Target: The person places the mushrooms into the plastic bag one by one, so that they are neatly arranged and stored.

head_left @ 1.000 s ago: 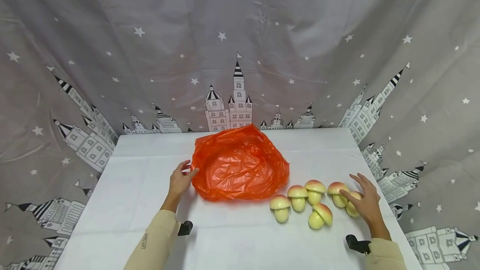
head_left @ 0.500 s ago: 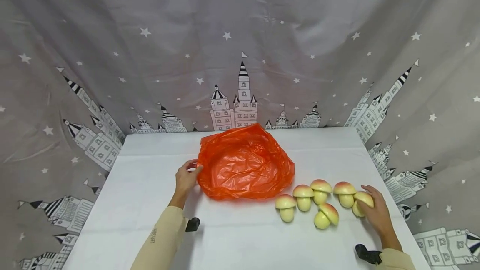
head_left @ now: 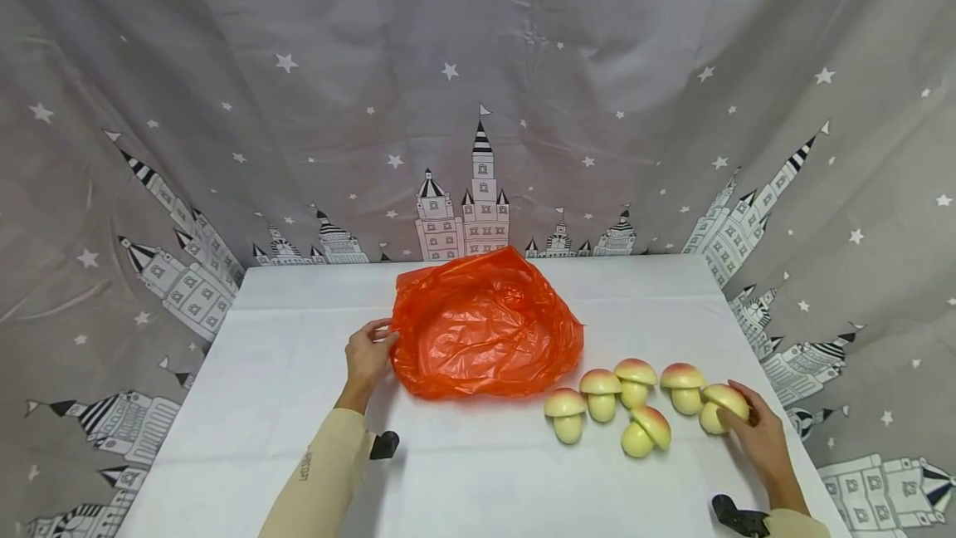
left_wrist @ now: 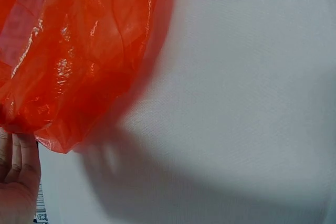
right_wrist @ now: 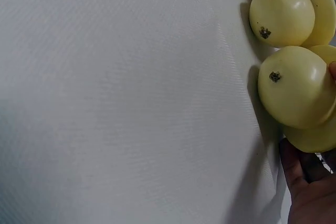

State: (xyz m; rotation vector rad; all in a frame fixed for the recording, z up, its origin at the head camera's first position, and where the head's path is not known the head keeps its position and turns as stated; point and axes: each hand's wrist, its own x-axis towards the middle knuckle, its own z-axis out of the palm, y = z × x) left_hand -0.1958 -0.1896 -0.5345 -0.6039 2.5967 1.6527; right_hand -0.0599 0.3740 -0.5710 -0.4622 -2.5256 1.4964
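L grip (head_left: 368,355) pinches L edge of red plastic bag (head_left: 485,339), mid-frame on white desk (head_left: 478,471), mouth wide. R grip (head_left: 763,432) clamped on end mushroom (head_left: 721,408), lower R of frame, fingers at cap. I count 5 more mushrooms (head_left: 600,394) btwn it & bag.

Right hand (right_wrist: 315,198) grips yellow mushroom (right_wrist: 289,90) beside another mushroom (right_wrist: 283,14)

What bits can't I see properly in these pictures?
Head view: the writing on the left sleeve is too small to read for sure.
Left wrist view: the left hand's fingertips are hidden behind the red bag.
Right wrist view: the picture's edge cuts off part of the right hand and the mushroom it holds.
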